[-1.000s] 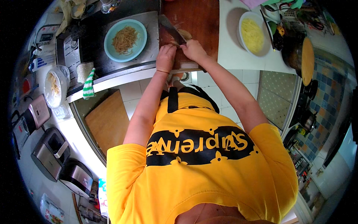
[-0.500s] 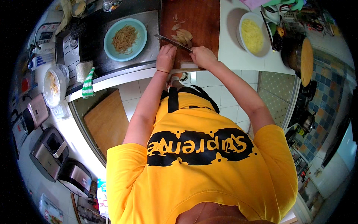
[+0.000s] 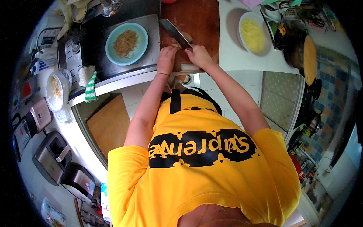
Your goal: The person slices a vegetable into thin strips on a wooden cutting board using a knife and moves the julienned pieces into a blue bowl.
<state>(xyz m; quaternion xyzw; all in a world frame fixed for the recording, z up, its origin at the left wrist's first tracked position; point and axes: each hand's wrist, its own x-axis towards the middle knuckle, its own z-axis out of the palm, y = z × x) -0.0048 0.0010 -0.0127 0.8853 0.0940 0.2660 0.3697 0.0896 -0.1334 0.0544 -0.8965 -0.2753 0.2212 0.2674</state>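
A kitchen knife slants over the brown cutting board, its broad blade face showing and its tip toward the far left. My right hand is closed round the handle. On the board's near left part lies my left hand, fingers curled down and together on pale sliced food beside the blade. More pale slices peek out behind the knife, which hides part of them. What kind of food it is, I cannot make out.
Left of the board, a light-blue plate holds brown shreds on the sink-side counter. A white bowl with yellow shreds stands at the right. Further right is a pot with a wooden lid. A green-striped cloth hangs over the counter edge.
The knife has tilted, so more of its blade face shows and its tip points farther away. My right hand has shifted slightly left. The pale slices are now mostly covered.
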